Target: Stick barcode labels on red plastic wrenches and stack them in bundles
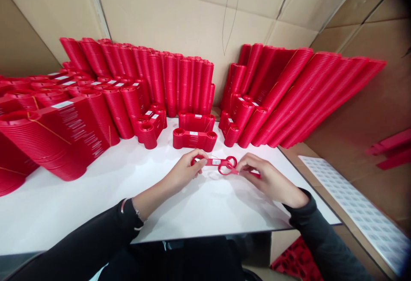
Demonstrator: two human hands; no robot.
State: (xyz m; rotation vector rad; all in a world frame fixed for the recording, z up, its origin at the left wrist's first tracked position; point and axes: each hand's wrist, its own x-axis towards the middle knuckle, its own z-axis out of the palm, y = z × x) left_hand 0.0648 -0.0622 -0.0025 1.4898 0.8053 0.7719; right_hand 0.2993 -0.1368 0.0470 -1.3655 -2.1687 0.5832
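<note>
My left hand (pixel 184 170) is closed around one end of a flat red plastic piece (pixel 210 162) with ring-shaped ends and a white barcode label. Pinched in my right hand (pixel 269 177) is a second red ringed piece (pixel 234 171), whose ring overlaps the right ring of the first. A thin band seems to loop by my left fingers, too fine to make out fully. Just beyond my hands stands a short banded stack of the same pieces (pixel 194 140), labelled on top, with a similar stack (pixel 195 121) behind it.
Tall red stacks (pixel 157 80) line the back left, and long stacks lean at the right (pixel 298 97). Large labelled stacks (pixel 73 131) stand at the left of the white table (pixel 205 212). A label sheet (pixel 349 204) lies right; a box of red pieces (pixel 297 259) sits below.
</note>
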